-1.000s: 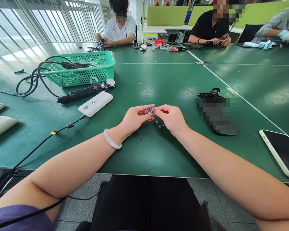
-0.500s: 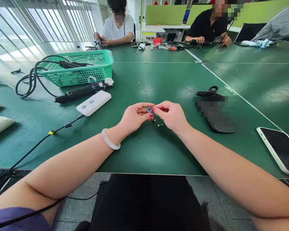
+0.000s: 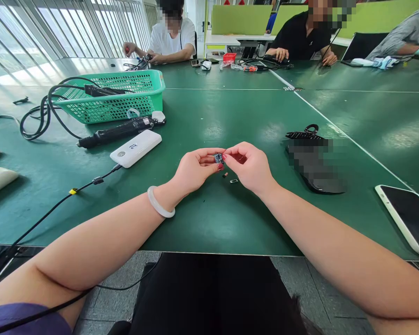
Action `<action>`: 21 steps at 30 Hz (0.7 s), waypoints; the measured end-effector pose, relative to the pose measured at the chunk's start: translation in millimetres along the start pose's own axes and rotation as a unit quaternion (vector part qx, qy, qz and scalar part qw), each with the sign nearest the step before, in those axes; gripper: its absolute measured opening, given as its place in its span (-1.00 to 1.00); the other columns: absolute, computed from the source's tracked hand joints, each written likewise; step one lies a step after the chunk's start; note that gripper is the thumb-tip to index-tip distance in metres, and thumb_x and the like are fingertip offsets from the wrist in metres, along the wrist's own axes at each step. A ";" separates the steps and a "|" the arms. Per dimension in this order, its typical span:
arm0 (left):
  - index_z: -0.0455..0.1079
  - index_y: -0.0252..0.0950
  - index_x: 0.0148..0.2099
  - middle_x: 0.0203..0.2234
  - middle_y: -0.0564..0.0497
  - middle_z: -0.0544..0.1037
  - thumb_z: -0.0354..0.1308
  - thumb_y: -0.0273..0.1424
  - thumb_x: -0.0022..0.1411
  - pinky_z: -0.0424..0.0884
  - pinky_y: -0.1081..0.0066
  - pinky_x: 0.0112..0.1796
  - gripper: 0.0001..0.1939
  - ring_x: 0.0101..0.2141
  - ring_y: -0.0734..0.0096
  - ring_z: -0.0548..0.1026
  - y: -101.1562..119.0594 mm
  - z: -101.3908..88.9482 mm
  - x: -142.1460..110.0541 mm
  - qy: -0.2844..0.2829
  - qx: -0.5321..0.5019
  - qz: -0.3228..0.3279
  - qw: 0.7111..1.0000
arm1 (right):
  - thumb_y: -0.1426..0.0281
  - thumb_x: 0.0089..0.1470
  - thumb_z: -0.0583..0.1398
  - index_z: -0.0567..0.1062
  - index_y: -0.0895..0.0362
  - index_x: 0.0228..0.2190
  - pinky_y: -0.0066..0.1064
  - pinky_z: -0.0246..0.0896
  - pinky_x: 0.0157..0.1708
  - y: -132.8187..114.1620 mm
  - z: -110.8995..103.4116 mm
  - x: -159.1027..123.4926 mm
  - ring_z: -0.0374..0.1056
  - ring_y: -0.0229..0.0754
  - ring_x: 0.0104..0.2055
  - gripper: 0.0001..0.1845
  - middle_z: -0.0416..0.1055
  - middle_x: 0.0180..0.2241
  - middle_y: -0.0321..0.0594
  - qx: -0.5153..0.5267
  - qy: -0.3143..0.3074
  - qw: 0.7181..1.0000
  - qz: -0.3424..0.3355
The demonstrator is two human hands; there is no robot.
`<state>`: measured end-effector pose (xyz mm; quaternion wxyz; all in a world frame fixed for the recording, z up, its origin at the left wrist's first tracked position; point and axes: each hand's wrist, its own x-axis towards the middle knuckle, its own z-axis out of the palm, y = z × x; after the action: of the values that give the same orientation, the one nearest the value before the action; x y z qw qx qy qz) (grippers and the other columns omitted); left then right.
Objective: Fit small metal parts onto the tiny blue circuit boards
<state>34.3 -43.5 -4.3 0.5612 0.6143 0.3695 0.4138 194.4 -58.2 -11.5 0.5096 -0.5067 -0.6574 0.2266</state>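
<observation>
Partly hidden, the small component [image 3: 218, 158]

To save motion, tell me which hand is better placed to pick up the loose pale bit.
Probably the right hand: the pale bit lies nearer it, while the left hand holds the board.

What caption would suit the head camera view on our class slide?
The left hand holds a small part, right hand at its edge, above a green table with a basket.
</observation>
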 end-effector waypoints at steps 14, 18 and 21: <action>0.42 -0.33 -0.01 -0.37 -0.01 0.59 0.26 -0.46 0.02 0.48 0.35 -0.16 -0.58 -0.33 0.42 0.56 3.2 -7.1 4.4 -0.031 0.011 -0.011 0.999 | 0.20 -0.14 0.29 0.54 0.16 -0.48 -0.37 0.34 -0.56 -4.5 3.2 5.1 0.29 -0.25 -0.53 -0.74 0.42 -0.53 -0.24 0.128 -0.029 0.986 0.103; 0.40 -0.35 -0.04 -0.30 -0.05 0.58 0.23 -0.44 0.06 0.49 0.37 -0.18 -0.64 -0.33 0.44 0.56 2.8 -8.9 7.0 -0.047 -0.013 -0.017 0.999 | 0.17 -0.27 0.35 0.54 0.17 -0.51 -0.36 0.33 -0.56 -3.3 6.3 7.8 0.32 -0.24 -0.54 -0.67 0.45 -0.55 -0.24 0.184 -0.017 0.970 0.157; 0.38 -0.35 -0.09 -0.34 -0.03 0.58 0.23 -0.42 0.08 0.49 0.37 -0.24 -0.69 -0.37 0.44 0.56 1.0 -10.0 7.4 -0.046 -0.015 -0.021 0.999 | 0.18 -0.32 0.37 0.55 0.17 -0.52 -0.38 0.31 -0.56 -1.8 7.7 8.2 0.32 -0.25 -0.54 -0.66 0.45 -0.57 -0.24 0.211 -0.027 0.961 0.174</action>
<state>28.0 -33.0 -2.3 0.5952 0.6163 0.3498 0.3790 187.0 -49.8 -9.3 0.5394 -0.4883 -0.5098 0.4591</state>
